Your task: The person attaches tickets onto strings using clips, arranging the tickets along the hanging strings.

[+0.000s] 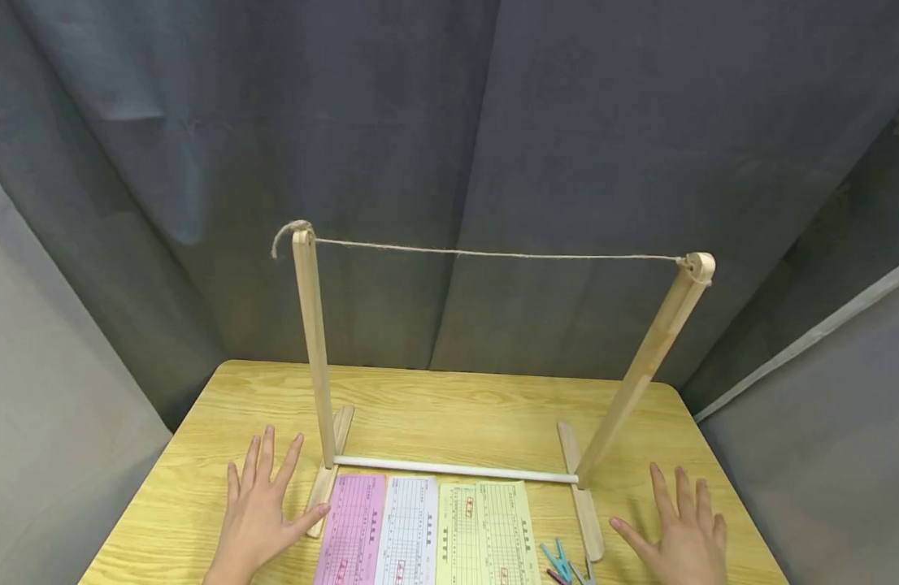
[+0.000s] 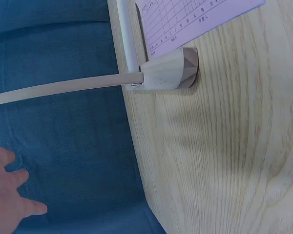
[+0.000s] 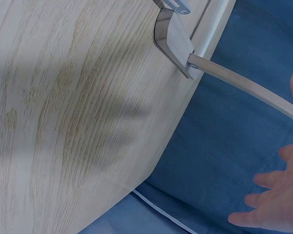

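My left hand (image 1: 255,512) is spread with fingers apart at the left of a wooden stand. Its thumb lies near the stand's left foot (image 1: 320,500) and a pink printed form (image 1: 353,520). On the other side, my right hand (image 1: 679,536) is spread too, beside the right foot (image 1: 587,520), holding nothing. Twine (image 1: 493,254) runs between the tops of the left post (image 1: 313,341) and right post (image 1: 643,366). Between the feet lie a white form (image 1: 408,520) and yellow forms (image 1: 504,520). Clothespins, one of them blue (image 1: 559,561), lie by the right foot, partly cut off.
A white rod (image 1: 457,468) joins the stand's two feet low down. Everything stands on a wood-grain table (image 1: 449,414) with rounded far corners. Dark grey curtains (image 1: 391,122) hang behind it, and lighter panels (image 1: 47,390) flank both sides.
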The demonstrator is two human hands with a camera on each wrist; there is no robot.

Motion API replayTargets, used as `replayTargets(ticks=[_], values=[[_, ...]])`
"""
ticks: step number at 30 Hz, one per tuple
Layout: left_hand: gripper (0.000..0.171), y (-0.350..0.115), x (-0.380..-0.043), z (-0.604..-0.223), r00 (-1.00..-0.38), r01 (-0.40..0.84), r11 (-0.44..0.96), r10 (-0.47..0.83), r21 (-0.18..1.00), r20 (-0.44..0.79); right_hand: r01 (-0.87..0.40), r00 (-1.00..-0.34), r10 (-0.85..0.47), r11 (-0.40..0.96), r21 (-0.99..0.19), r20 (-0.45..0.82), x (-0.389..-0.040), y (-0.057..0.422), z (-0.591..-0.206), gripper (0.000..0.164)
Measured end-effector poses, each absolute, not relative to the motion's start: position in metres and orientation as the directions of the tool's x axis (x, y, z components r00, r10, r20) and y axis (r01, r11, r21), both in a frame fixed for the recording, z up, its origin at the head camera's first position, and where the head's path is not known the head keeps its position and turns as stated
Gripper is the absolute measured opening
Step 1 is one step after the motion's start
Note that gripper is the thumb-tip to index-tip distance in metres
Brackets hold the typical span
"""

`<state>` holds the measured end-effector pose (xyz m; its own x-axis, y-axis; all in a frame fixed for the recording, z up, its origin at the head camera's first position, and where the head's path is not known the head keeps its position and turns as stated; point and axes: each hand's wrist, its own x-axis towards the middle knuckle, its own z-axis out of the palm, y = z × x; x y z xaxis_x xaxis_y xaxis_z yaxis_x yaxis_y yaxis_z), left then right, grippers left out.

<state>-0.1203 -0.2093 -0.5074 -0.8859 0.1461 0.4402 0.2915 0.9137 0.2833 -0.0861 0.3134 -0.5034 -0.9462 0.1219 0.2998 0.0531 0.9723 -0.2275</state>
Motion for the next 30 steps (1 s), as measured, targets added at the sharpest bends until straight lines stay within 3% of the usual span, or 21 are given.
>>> replayTargets(ticks=[7, 13, 22, 30], values=[[0.095, -0.204, -0.118, -0.508, -0.866, 0.323, 0.904, 0.164, 0.279, 0.472, 0.051, -0.937, 0.123, 0.974, -0.222, 0.326, -0.086, 0.314, -0.503, 0.099], [0.093, -0.2, -0.119, -0.511, -0.83, 0.363, 0.898, 0.189, 0.251, 0.525, 0.027, -0.929, 0.115, 0.968, -0.248, 0.35, -0.088, 0.313, -0.507, 0.088], [0.087, -0.181, -0.121, -0.525, -0.8, 0.429, 0.865, 0.231, 0.258, 0.554, 0.039, -0.959, 0.129, 0.941, -0.335, 0.251, -0.086, 0.316, -0.518, 0.079], [0.086, -0.158, -0.125, -0.532, -0.802, 0.483, 0.817, 0.27, 0.315, 0.532, -0.022, -0.954, 0.104, 0.911, -0.412, 0.281, -0.086, 0.313, -0.528, 0.071]])
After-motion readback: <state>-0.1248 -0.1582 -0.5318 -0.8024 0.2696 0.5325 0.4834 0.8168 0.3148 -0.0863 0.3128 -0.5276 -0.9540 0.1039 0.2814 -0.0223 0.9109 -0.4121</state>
